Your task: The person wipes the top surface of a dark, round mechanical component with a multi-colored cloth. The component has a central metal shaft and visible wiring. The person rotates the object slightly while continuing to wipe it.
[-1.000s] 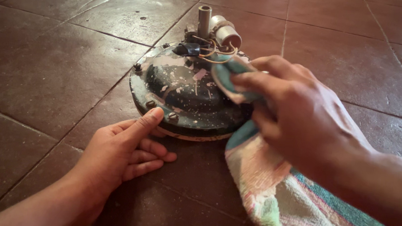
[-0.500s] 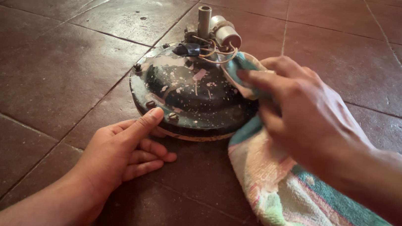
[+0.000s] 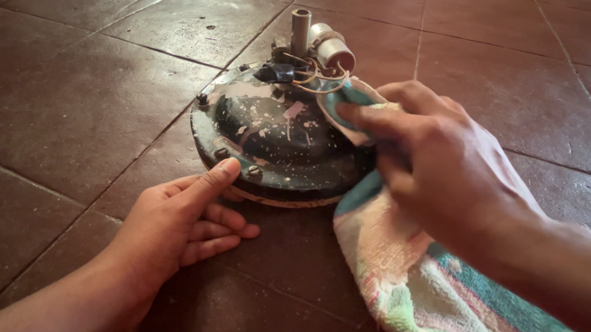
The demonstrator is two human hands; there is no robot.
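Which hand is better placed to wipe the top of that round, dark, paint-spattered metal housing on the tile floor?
Right, probably. The right hand already presses the striped terry towel onto the round dark metal housing. The left hand rests on the floor, thumb against the rim.

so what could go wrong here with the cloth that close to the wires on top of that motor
1. The striped cloth, bunched under the right hand, wipes right beside the loose wires at the hub; a fold could snag and tug them.
2. The left hand steadies the round motor housing only by a thumb at its rim, so a harder wipe might slide it across the tiled floor.
3. The paint looks flaky; rubbing may lift more.
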